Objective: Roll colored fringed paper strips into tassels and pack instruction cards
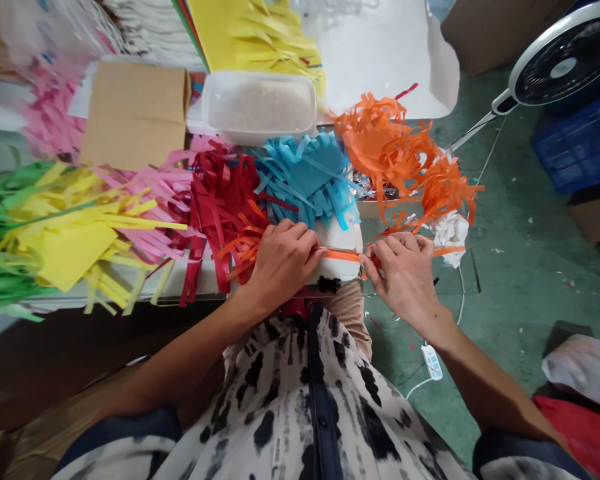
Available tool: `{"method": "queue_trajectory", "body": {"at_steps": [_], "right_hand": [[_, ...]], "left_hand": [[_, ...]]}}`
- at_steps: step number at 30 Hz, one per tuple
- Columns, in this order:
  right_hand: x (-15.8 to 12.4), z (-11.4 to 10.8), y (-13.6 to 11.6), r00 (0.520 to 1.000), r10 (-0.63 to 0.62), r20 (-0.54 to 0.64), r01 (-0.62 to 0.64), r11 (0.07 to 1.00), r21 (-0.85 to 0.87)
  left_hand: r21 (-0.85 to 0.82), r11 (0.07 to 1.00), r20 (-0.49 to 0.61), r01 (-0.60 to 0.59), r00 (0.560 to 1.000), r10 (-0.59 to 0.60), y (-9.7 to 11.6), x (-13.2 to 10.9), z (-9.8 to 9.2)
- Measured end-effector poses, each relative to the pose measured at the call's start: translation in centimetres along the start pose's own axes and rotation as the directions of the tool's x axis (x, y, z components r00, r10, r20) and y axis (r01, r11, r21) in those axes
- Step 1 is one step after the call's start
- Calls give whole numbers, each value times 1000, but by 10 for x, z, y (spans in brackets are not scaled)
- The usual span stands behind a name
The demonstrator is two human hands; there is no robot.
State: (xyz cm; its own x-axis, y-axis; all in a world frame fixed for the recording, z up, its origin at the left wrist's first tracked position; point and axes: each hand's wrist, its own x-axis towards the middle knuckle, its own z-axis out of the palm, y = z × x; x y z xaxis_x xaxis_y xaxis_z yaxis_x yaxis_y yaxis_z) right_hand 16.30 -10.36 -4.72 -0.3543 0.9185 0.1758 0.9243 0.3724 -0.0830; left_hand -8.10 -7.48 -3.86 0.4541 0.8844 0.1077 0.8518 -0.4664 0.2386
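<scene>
Two bare hands, one orange paper strip, six fringed paper bunches.

**Hands:** The left hand (280,267) has its fingers (300,241) curled closed, pinching the orange paper strip (341,255) against a white block (337,233). The right hand (405,280) has its fingers (380,250) drawn tightly together on the strip's other stretch.

**Work piece:** The strip runs across the white block's front, between the hands, with a loose length showing past the right hand. The block sits at the near edge of the desk (205,285), in front of the black-and-white blotched shirt (310,400).

**On the desk, left to right:** green fringed paper (10,233), yellow fringed paper (70,253), pink fringed paper (150,200), red fringed paper (220,213), blue fringed paper (305,177), orange fringed paper (385,140). Behind them lie a cardboard sheet (135,113) and a plastic tub (257,107) of white material.

**Beside the desk:** crumpled white paper (450,233), an electric fan (563,60), a blue plastic crate (580,143), a power strip (431,362) on the green floor (515,267).
</scene>
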Motion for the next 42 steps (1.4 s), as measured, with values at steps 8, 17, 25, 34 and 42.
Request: {"method": "queue_trajectory", "body": {"at_steps": [8, 17, 25, 34, 42], "right_hand": [[-3, -2, -15, 986, -72, -149, 62, 995, -74], [-27, 1, 6, 961, -196, -195, 204, 979, 21], [-16, -11, 4, 987, -141, -76, 146, 988, 58], [1, -3, 0, 981, -162, -103, 169, 984, 61], [4, 3, 5, 982, -170, -78, 176, 981, 76]], "left_hand": [[58, 994, -143, -97, 984, 104, 5, 3, -1], [186, 914, -132, -360, 913, 387, -10, -18, 4], [93, 911, -116, -401, 905, 410, 2, -5, 0], [78, 928, -96, -365, 924, 371, 5, 7, 17], [30, 945, -29, -327, 944, 328, 4, 14, 18]]}}
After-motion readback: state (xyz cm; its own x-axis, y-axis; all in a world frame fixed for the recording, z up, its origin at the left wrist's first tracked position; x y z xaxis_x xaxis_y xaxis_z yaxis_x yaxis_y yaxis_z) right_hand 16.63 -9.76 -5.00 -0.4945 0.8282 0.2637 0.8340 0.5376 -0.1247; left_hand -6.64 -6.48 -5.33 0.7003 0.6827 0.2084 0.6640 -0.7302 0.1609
